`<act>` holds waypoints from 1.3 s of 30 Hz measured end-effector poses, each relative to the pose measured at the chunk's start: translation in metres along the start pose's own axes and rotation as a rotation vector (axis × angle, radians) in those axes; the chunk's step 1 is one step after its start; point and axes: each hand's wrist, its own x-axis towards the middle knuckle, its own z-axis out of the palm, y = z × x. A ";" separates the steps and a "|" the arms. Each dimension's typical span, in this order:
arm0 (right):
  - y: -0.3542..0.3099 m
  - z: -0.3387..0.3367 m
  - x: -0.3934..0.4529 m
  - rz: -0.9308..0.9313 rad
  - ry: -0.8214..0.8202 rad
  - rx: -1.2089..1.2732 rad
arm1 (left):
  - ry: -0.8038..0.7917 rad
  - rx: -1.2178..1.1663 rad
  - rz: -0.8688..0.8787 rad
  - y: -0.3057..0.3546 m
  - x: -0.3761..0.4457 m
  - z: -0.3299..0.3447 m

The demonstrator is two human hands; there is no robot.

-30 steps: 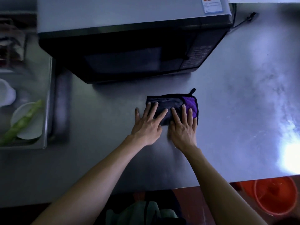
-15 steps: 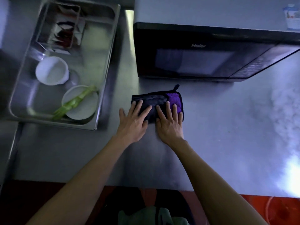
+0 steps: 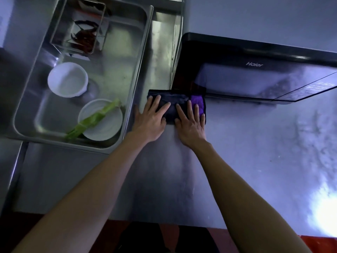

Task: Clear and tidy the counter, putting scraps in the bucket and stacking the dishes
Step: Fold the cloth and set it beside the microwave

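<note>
A folded dark and purple cloth point(image 3: 197, 101) lies on the steel counter point(image 3: 255, 161), right at the front left corner of the microwave. My left hand point(image 3: 150, 119) presses flat on the cloth's left part, fingers spread and straight. Beside it, my right hand point(image 3: 190, 123) presses flat on the right part. In the steel sink point(image 3: 140, 57) to the left sit a white bowl point(image 3: 67, 79) and a white plate point(image 3: 104, 126) with a green vegetable stalk point(image 3: 91, 121) lying across it.
A black microwave point(image 3: 255, 70) stands behind the cloth at the right. A small steel tray point(image 3: 80, 28) with dark red scraps sits at the sink's far end. The counter's front edge runs along the bottom, with red floor below.
Both hands have slid the cloth leftward and back along the counter toward the microwave's corner and the sink. The view has swung left, and the orange bucket has left the frame.
</note>
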 end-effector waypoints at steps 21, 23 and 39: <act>0.138 -0.042 -0.018 0.045 0.060 0.001 | -0.041 0.100 0.067 0.133 0.019 0.031; 0.168 -0.051 -0.023 0.057 0.064 0.003 | -0.041 0.103 0.081 0.162 0.029 0.039; 0.383 -0.107 -0.041 0.064 0.116 0.053 | -0.082 0.113 0.059 0.379 0.088 0.079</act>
